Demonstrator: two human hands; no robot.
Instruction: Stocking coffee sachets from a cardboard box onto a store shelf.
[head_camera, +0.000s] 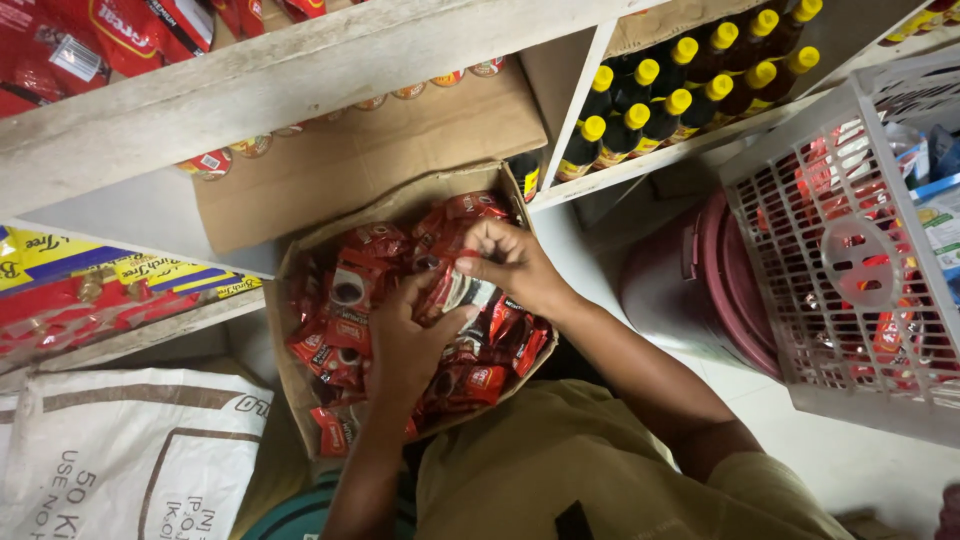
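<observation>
Both hands are working inside an open cardboard box (300, 390) that is brimming with small red sachets (350, 290). The left hand (405, 345) is curling closed over sachets near the box's middle, and the right hand (515, 265) is pinching a sachet just beside it. To the right, a white basket (800, 250) is holding packets, and yellow-capped bottles (660, 105) are filling a shelf.

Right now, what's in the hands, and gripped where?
Both hands, left and right, hold red sachets above the cardboard box, pinched at the packets' edges. Exact count cannot be told.
</observation>
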